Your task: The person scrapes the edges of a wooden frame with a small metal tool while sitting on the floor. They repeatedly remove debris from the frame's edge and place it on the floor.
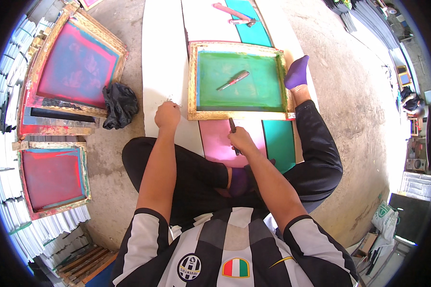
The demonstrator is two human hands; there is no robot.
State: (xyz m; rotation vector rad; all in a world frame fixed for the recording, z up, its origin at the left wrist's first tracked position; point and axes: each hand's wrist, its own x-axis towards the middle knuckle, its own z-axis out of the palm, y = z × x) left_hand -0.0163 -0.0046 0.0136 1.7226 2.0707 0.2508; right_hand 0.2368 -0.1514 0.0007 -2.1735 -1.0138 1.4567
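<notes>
Within right hand (243, 140), dark tool (232, 126), lengthwise forward

The left hand (167, 114) is curled into a fist beside the near left corner of the green-meshed frame (242, 115); the right hand (242, 140) grips tightly just short of its near edge, forearms (159, 162) outstretched.

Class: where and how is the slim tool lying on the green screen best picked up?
Probably by the thicker far-right end of the slim tool, from above and the right, fingers across its long sides: it lies flat and slanted on the green screen, thin tip toward the near left.
</notes>
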